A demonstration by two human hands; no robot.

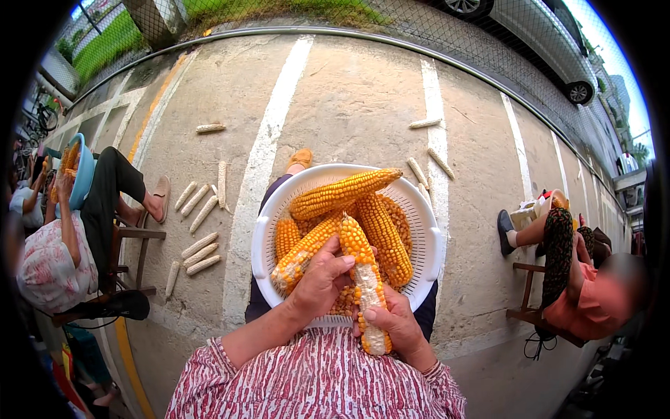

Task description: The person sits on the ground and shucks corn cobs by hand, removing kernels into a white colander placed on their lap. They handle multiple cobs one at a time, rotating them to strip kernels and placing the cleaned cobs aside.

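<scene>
A white slotted basin (430, 234) rests on my lap, holding yellow corn ears (335, 192) and loose kernels (403, 234). Over it, I hold a partly stripped corn cob (366, 286) upright, its top still dotted with yellow kernels, its lower middle bare and pale. My left hand (321, 279) is closed against the cob's upper left side, thumb on it. My right hand (398, 321) grips the cob's lower end, thumb across the bare part. Part of the left hand's fingers is hidden behind the cob.
Pale bare cobs (199, 248) lie on the concrete (349, 84) to both sides. A seated person (59, 251) with a blue basin (86, 167) is at left, another (579, 293) with a pale container at right. A chain-link fence (293, 17) and parked car stand beyond.
</scene>
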